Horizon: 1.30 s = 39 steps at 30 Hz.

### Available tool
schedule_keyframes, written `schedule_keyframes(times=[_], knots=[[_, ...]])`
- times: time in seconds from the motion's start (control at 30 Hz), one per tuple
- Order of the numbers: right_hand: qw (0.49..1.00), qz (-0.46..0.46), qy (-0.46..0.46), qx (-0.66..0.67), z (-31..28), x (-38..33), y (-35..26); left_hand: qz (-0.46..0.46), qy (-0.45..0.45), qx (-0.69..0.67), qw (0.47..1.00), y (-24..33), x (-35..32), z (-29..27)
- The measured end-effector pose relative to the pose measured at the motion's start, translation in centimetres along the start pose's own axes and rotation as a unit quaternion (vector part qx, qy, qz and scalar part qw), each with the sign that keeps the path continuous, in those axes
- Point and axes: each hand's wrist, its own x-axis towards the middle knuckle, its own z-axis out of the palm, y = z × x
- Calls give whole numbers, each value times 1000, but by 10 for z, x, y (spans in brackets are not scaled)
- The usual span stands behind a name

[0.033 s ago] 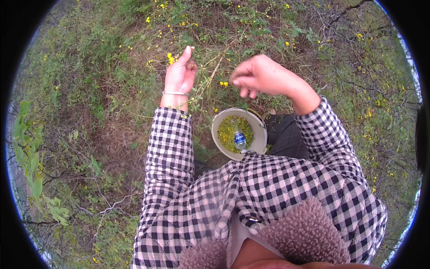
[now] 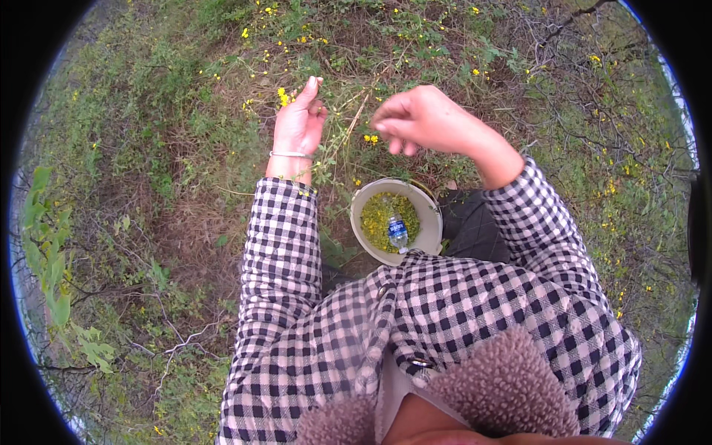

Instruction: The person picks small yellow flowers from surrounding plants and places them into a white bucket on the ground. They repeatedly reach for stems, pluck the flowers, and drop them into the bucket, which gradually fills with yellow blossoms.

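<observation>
My left hand [image 2: 298,126] is raised palm up over the plants, its fingers curled and thumb extended. It is closed around thin green flower stems [image 2: 334,137], which trail down past the wrist. Small yellow flowers [image 2: 283,96] show right beside its thumb. To the right, my right hand [image 2: 423,122] hangs with bent fingers slightly apart, and I see nothing in it. Between my legs stands a pale bucket [image 2: 359,222] holding a layer of picked yellow flower heads [image 2: 377,230]. A clear plastic bottle with a blue label [image 2: 397,231] lies on top of them.
Dry grass and low green plants with scattered yellow flowers [image 2: 371,139] surround me. Bare twigs [image 2: 178,345] spread at the lower left, near a broad-leaved plant [image 2: 55,289]. A dark branch [image 2: 575,16] reaches in at the upper right.
My right hand has shifted slightly left, toward my left hand. The left hand, bucket and bottle have stayed in place.
</observation>
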Motion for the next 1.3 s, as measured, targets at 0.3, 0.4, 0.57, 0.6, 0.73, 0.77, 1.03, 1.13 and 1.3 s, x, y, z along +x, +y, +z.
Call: schedule_keyframes(times=[0.3,0.4,0.57,0.6,0.73,0.77,1.03,1.13,1.3], knots=[[989,-45,134,-51,41,40,10,27,0,40,999,-1,-11,15],[992,-34,112,-50,38,31,-5,41,6,53,998,11,-17,15],[981,-71,-111,-144,14,-12,-38,50,-16,75,996,23,-29,17],[977,-45,-154,-142,8,-21,-43,56,-34,97,993,23,-33,17],[995,-70,60,-49,-18,-6,-59,61,-55,160,984,27,-36,29],[985,-117,125,-35,-25,6,-64,60,-42,182,980,27,-36,34],[968,-138,202,-50,-28,82,-81,34,-19,283,958,31,-42,61],[971,-119,209,9,-38,74,-76,48,-45,306,950,35,-42,62],[969,-150,192,30,-35,67,-78,89,-45,418,903,58,-50,59]])
